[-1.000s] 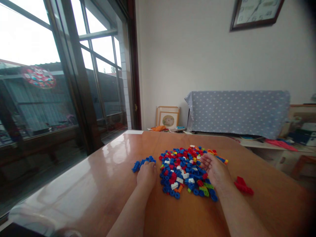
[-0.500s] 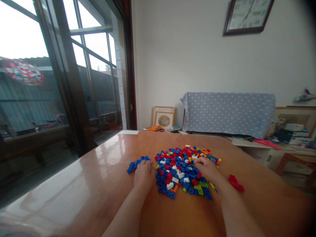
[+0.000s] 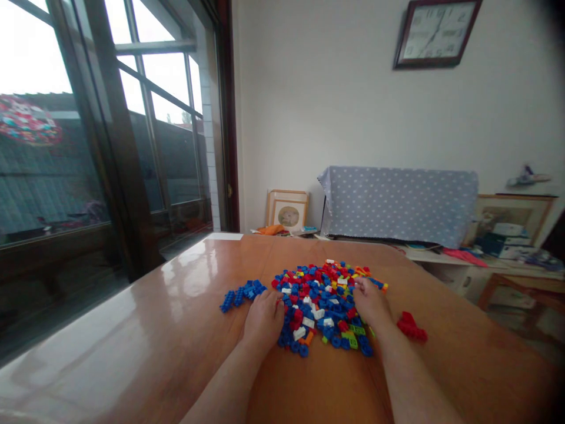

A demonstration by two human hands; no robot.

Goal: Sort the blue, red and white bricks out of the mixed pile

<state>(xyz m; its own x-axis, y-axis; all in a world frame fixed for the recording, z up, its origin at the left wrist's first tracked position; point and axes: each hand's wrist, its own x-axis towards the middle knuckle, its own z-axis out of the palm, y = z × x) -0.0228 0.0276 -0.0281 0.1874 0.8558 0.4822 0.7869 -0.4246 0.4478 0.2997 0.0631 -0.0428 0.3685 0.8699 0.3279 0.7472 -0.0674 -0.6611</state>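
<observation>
The pile (image 3: 315, 312) of mixed bricks lies on the table (image 3: 176, 335), between the two hands. The left hand (image 3: 265, 318) is at its left edge, back up, fingers bent and close together — a speck of red shows by the fingertips, but I cannot tell whether they grip it. Just beyond this hand, to the far left, sit the blue bricks (image 3: 242, 294), a group apart from the pile. The right hand (image 3: 368, 297) is over the pile's right side, its fingers curled narrowly near a white brick (image 3: 342, 281); whether they hold anything cannot be made out. The red bricks (image 3: 411, 327) rest to the right of the right forearm — well apart from the pile.
</observation>
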